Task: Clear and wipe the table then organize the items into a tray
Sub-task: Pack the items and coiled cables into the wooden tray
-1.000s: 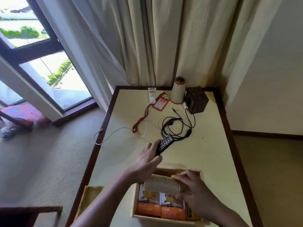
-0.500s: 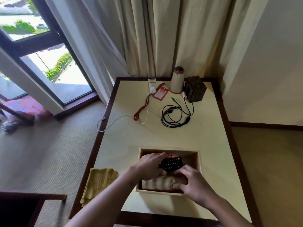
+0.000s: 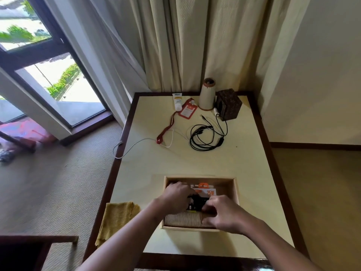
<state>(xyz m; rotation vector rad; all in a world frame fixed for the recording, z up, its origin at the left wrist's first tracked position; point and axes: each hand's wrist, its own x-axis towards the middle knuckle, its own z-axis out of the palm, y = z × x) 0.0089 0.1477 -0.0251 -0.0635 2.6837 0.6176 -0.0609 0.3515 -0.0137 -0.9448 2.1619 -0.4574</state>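
One yellow cloth point(image 3: 117, 218) drapes over the left edge of the bench point(image 3: 254, 173), with one wooden tray point(image 3: 236, 190) just beside it. Two hands, the left hand point(image 3: 177, 196) and right hand point(image 3: 220, 214), both grasp one black remote point(image 3: 197, 202) inside the tray. It lies above a ribbed beige roll point(image 3: 183, 220) and an orange-and-white packet point(image 3: 207, 189). Farther back lie one white cable point(image 3: 136, 145) and one black cable point(image 3: 205, 137).

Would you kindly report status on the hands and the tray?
Left hand and right hand grip remote inside tray. Black cable, lanyard out on table. Nothing blocking.

Likely hotel room: curtains point(image 3: 175, 45), carpet point(image 3: 48, 188).
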